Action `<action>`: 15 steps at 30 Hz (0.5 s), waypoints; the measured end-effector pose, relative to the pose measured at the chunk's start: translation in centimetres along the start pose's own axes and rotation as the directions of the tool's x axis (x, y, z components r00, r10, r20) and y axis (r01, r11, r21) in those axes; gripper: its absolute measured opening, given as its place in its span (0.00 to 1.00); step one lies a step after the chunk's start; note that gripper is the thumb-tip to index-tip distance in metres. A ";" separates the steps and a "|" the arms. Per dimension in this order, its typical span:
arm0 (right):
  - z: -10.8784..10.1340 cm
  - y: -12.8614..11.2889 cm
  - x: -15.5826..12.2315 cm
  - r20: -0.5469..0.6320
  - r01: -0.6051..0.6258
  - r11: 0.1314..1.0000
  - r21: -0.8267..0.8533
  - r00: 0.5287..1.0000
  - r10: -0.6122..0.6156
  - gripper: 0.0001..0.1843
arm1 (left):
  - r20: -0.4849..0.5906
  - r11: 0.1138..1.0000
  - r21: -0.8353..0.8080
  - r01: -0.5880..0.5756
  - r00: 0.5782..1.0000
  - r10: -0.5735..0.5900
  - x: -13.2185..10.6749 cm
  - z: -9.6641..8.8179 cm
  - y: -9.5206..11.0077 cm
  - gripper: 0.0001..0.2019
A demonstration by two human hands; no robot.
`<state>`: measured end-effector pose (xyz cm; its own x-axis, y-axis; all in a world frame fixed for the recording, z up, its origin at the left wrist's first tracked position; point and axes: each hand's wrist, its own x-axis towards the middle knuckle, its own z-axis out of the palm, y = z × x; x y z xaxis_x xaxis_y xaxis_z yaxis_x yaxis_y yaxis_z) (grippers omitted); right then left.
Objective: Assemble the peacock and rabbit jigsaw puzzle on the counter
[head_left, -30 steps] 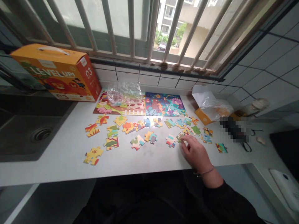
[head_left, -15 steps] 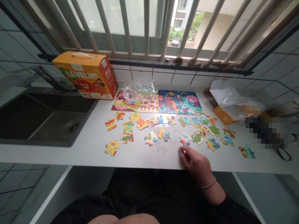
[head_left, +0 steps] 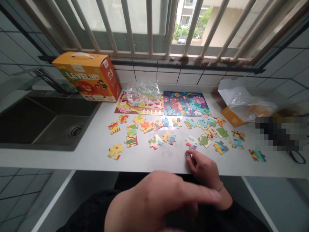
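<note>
My right hand (head_left: pixel 205 166) rests on the counter with its fingers loosely curled and nothing visible in them. Its fingertips lie just below a white, red and blue puzzle piece (head_left: pixel 191 141); whether they touch it I cannot tell. Close to the camera, my left hand (head_left: pixel 161 196) is raised, index finger stretched to the right across my right wrist. It holds nothing that I can see, and its other fingers are mostly hidden. Puzzle pieces lie scattered over the counter, among them a yellow piece (head_left: pixel 116 151) and a green piece (head_left: pixel 204 140).
Two assembled puzzles, a farm scene (head_left: pixel 152 111) and a dark blue forest scene (head_left: pixel 187 104), lie at the back. Crumpled clear plastic (head_left: pixel 143 92) covers part of the farm one. An orange box (head_left: pixel 88 79) stands beside the sink (head_left: pixel 72 146). An opened box (head_left: pixel 233 116) sits at right.
My left hand has come up into view from below, pointing right in front of my lap. My right hand has stayed nearly in place, and the pieces have not moved.
</note>
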<state>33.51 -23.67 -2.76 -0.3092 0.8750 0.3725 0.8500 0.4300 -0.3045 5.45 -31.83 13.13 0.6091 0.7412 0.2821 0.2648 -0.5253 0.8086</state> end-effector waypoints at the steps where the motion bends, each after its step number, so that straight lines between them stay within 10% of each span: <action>1: 0.1 0.1 -0.1 0.005 0.007 1.000 -0.006 1.000 -0.007 0.16 | -0.012 0.993 0.114 0.030 1.000 -0.028 0.7 0.6 -1.7 0.15; 8: 0.3 -0.3 0.1 -0.027 0.030 1.000 -0.007 0.999 -0.031 0.15 | -0.252 0.616 0.708 0.346 0.938 -0.237 -0.7 3.9 -12.4 0.23; 15: -0.2 -1.2 1.0 -0.052 0.035 0.999 0.022 0.998 -0.034 0.14 | -0.360 0.565 0.731 0.384 0.919 -0.159 -2.8 1.7 -15.1 0.14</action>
<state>32.24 -23.37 -1.85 -0.3151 0.8472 0.4278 0.8289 0.4652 -0.3108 0.99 -26.69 -0.69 0.2491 0.9154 0.3163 0.9295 -0.3177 0.1875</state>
